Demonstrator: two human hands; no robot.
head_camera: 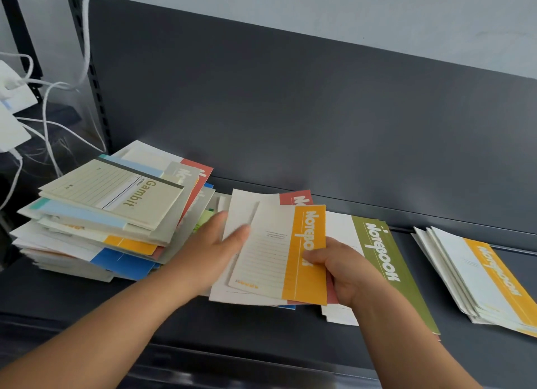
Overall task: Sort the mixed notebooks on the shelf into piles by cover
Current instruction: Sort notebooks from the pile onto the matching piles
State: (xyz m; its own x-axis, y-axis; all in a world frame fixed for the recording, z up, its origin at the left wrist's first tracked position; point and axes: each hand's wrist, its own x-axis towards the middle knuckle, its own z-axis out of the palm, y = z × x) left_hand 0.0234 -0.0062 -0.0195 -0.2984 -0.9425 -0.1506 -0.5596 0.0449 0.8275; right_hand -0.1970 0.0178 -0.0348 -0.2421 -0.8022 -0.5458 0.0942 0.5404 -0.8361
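Note:
A tall mixed stack of notebooks [96, 228] stands at the left of the dark shelf, topped by a beige "Gambit" notebook [116, 196]. In the middle, my right hand [345, 269] grips the orange-spined notebook [290, 255] by its right edge. My left hand [215, 243] holds the left side of the small bundle under it, thumb on top; a red-spined notebook [293, 197] shows behind. To the right lies a pile topped by a green-spined notebook [386, 260]. At the far right sits a fanned pile of orange-spined notebooks [479, 278].
The shelf's dark back panel [290, 112] rises behind the piles, with a slotted upright [96, 77] at the left. White cables [49, 118] and white tags hang at the far left. The shelf's front lip [232, 356] runs below my forearms.

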